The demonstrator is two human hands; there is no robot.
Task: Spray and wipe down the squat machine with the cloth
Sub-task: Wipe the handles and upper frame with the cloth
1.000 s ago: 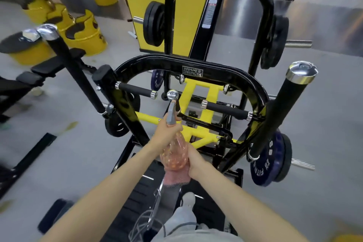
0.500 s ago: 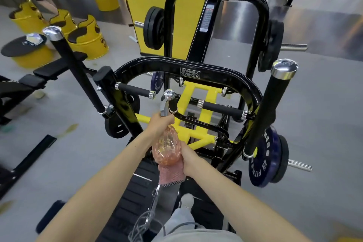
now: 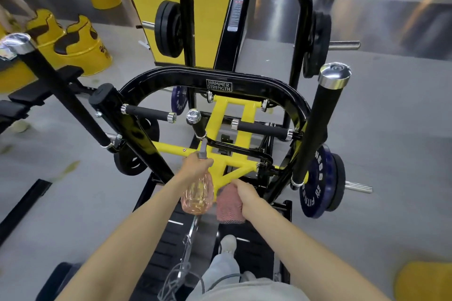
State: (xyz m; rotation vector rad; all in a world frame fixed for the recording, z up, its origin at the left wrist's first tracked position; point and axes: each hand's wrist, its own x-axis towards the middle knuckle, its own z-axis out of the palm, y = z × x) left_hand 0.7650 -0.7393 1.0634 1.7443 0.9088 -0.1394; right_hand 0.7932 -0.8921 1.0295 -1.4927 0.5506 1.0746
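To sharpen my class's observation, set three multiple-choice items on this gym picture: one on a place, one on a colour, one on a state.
1. Where is the cloth? A in the right hand; B on the floor; C over a handle.
2. What colour is the inner frame? A red; B yellow; C green.
3. The left hand: A hangs open; B presses a plate; C grips the spray bottle.
Answers: 1A, fingers curl round it; 2B, its bars are yellow; 3C, fingers wrap its neck.
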